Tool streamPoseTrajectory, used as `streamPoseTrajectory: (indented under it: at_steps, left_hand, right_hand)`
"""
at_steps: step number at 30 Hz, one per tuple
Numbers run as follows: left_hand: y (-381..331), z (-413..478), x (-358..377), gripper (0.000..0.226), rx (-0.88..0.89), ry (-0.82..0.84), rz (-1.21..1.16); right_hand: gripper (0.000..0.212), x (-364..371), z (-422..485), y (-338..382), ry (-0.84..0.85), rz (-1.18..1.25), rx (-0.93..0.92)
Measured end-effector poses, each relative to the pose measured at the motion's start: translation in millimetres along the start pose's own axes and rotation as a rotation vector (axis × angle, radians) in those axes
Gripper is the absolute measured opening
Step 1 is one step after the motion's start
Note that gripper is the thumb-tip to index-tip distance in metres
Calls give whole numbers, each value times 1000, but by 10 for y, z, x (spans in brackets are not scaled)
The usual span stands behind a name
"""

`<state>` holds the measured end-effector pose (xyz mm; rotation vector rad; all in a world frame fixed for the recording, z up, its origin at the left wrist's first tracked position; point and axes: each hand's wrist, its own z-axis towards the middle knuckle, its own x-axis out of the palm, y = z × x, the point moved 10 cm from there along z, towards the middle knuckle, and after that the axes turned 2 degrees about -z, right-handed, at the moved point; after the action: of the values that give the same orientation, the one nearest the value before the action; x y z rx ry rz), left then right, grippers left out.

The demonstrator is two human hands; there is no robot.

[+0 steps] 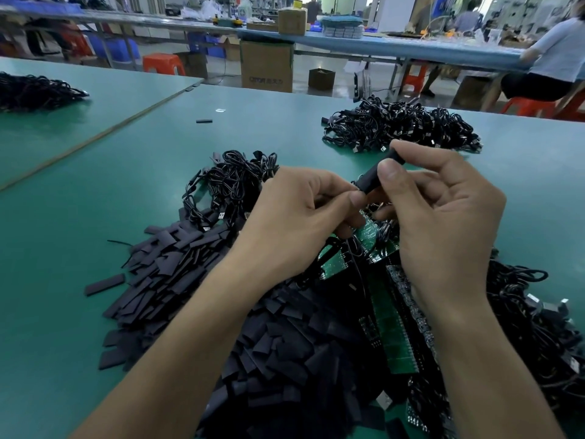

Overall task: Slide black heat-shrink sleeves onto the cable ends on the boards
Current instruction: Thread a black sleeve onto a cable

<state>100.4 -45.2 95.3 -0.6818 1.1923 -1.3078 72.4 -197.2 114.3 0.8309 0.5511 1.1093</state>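
My right hand (pixel 443 223) pinches a black heat-shrink sleeve (pixel 375 175) between thumb and fingers, tilted up to the right above the table. My left hand (pixel 294 223) pinches the sleeve's lower end, where a thin black cable (pixel 357 264) runs down to a green board (pixel 373 229). Several green boards (pixel 391 337) lie under my hands. A big heap of flat black sleeves (pixel 285 343) spreads below and to the left of my forearms.
Coiled black cable bundles lie behind my hands (pixel 234 185), at the back right (pixel 402 125), at the far left (pixel 34 90) and along the right edge (pixel 538 327). One loose sleeve (pixel 204 121) lies on the green table (pixel 95 201). People sit at benches behind.
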Motion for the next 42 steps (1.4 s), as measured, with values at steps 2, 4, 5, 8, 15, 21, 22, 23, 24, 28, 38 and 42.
streamPoseTrajectory:
  at_steps: [2, 4, 5, 8, 15, 21, 22, 23, 24, 28, 38, 42]
  left_hand:
    - [4, 5, 25, 6, 7, 31, -10]
    - [54, 12, 50, 12, -8, 98, 41]
    - [117, 11, 68, 21, -40, 144, 81]
    - [275, -1, 82, 23, -116, 203, 245]
    - [284, 143, -419, 8, -33, -214, 306]
    - [415, 242, -1025, 24, -35, -662, 266]
    - [461, 266, -1091, 26, -53, -696, 285]
    - [529, 288, -1144, 28, -82, -716, 309]
    - [608, 306, -1178, 30, -116, -721, 330]
    - [881, 287, -1154, 44, -219, -691, 345]
    - [440, 175, -769, 13, 9, -526, 279]
    - [204, 157, -213, 29, 92, -24, 165]
  right_hand:
    - [20, -27, 22, -24, 6, 18, 40]
    - [17, -67, 39, -49, -2, 81, 90]
    - [16, -97, 44, -67, -19, 131, 124]
    - [11, -183, 54, -118, -86, 275, 226]
    - [21, -176, 53, -166, -68, 140, 266]
    - [10, 147, -71, -396, 347, -478, 256]
    - [8, 177, -100, -415, 391, -547, 250]
    - [9, 195, -129, -438, 435, -605, 259]
    - [15, 209, -163, -470, 490, -661, 281]
    - [38, 237, -303, -619, 690, -837, 384]
    - [22, 88, -37, -312, 330, -299, 314]
    - [25, 69, -8, -257, 208, 6, 372]
